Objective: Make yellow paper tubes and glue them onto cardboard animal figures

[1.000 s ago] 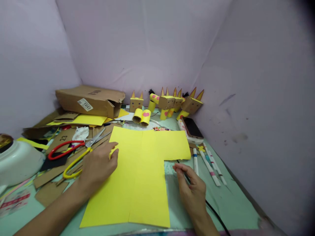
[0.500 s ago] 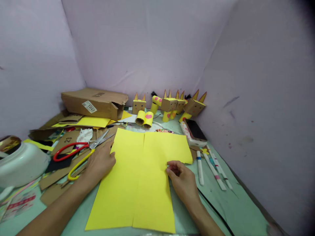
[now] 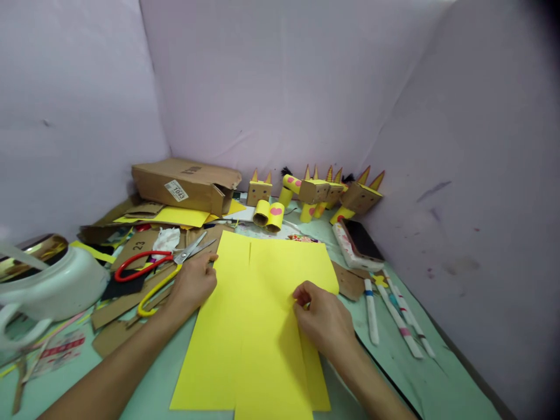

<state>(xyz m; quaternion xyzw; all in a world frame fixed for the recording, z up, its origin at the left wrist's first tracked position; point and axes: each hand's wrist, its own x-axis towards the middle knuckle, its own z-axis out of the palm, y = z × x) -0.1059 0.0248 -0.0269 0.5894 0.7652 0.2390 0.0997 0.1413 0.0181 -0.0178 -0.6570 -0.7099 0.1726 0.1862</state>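
Currently overlapping just right of the scissors (image 3: 180,256), yellow paper sheets (image 3: 266,332), long axis running away from the body. At their scissors-side edge, left hand (image 3: 195,284), grip unclear, resting or pinching. Farther right of the scissors, right hand (image 3: 326,316), grip narrow, apparently pinching the upper sheet. Behind the scissors, cardboard box (image 3: 192,184).

Bare left hand (image 3: 196,284), bare right hand (image 3: 326,319), bare forearms (image 3: 125,364) — slender fingers (image 3: 307,288)

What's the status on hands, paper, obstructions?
Left hand at left edge of yellow paper; right hand pinching its right side. Paper overlapping at lower right. Open scissors beside left hand.
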